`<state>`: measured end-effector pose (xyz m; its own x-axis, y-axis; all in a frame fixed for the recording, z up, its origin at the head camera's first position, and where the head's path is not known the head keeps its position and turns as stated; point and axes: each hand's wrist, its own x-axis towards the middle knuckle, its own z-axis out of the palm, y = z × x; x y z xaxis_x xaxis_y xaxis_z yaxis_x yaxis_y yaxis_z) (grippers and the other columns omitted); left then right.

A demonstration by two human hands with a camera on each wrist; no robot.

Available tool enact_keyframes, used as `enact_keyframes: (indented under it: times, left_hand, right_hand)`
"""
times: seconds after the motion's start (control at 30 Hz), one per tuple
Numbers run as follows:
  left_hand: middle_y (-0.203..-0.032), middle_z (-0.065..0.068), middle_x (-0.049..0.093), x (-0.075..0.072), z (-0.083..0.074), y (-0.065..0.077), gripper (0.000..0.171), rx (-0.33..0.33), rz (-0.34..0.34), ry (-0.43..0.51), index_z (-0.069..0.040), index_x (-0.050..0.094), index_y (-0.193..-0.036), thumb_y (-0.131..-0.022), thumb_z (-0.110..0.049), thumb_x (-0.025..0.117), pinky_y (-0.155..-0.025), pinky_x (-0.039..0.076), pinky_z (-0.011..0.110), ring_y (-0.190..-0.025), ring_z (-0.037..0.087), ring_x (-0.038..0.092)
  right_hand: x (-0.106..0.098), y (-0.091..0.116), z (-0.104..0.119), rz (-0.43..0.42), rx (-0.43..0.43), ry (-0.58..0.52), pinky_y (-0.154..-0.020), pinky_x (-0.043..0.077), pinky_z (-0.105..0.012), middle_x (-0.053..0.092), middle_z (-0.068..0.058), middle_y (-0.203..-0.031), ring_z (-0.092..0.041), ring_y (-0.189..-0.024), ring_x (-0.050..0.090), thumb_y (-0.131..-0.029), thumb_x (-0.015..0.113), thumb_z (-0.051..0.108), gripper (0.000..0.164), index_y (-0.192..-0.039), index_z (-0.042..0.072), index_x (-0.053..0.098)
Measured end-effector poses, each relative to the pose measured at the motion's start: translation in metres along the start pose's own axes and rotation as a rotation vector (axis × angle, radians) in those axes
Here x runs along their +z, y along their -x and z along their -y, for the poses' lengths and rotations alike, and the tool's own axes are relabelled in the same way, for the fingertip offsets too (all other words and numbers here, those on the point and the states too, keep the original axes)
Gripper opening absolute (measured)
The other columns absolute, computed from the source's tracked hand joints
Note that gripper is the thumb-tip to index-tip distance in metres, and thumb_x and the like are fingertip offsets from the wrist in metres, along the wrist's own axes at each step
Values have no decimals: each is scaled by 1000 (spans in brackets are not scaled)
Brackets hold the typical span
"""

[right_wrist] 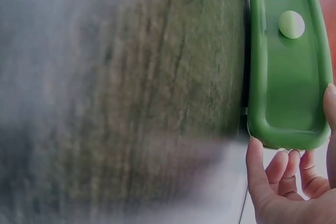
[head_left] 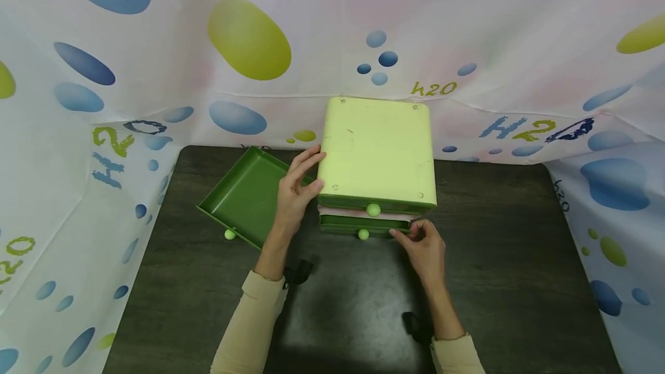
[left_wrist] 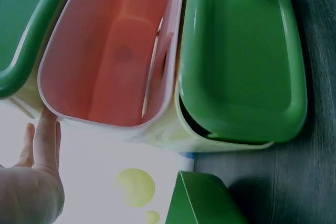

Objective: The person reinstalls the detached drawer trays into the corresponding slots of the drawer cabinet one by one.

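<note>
Head: pale yellow cabinet (head_left: 378, 149) sits at the back of the dark tabletop (head_left: 509, 247). Top drawer (head_left: 400, 206) is in its slot; bottom drawer (head_left: 337, 228) sticks out, part of its inside visible. Loose drawer (head_left: 241, 198) lies on the tabletop, left of the cabinet. Left hand (head_left: 294, 195) has fingers extended and parted, tips against the cabinet's left side. Right hand (head_left: 427, 251) pinches the bottom drawer's right end.

Left wrist: middle slot (left_wrist: 121, 66) has no drawer in it, pinkish-red inside. Bottom drawer front is proud of the shell, dark gap at its corner. Left fingers touch the shell beside the top drawer, grip nothing.

Right wrist: thumb at the upper rim, other fingers curled by the end of the bottom drawer; knob (right_wrist: 292, 24) untouched. Whether it's sliding in or out, can't tell.

Step in hand, my read: working the bottom drawer while the left steadies the cabinet. Next move calls for a straight, level slide, left bracing; a one-end grip could skew and jam it.
</note>
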<state>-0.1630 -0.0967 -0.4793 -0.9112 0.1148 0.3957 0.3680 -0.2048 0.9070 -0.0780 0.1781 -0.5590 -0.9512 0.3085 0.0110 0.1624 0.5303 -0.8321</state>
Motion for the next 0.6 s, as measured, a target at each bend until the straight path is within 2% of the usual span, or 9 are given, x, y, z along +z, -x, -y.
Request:
enact_keyframes:
  times: [0.1,0.2,0.33,0.6]
  left_hand:
    - [-151,21,38,0,-1,-1,67,20,-9,3,14,53,-134,-94,-37,69,-77,51,22,-138,33,38]
    - [-150,23,38,1,0,-1,57,35,-15,24,15,54,-132,-95,-26,68,-64,49,20,-138,34,39]
    - [-150,23,38,1,1,-1,47,40,-22,32,14,56,-132,-96,-13,66,-62,47,21,-138,34,39]
    - [-150,25,37,1,0,-1,41,37,-26,23,14,56,-132,-93,1,60,-55,41,23,-138,34,39]
  right_hand:
    - [0,-2,1,-1,-8,-1,-62,42,-25,59,-8,-81,-17,-71,55,-77,87,25,38,-88,6,56]
    - [-1,-5,1,-3,-12,4,-63,41,-24,59,-8,-82,-16,-72,54,-78,87,24,37,-88,6,56]
    - [-1,-8,1,0,-6,13,-62,41,-25,59,-8,-82,-17,-72,54,-78,87,26,38,-88,6,56]
    - [0,-11,-1,-15,-5,13,-62,43,-26,61,-8,-82,-18,-73,57,-78,87,29,39,-88,7,57]
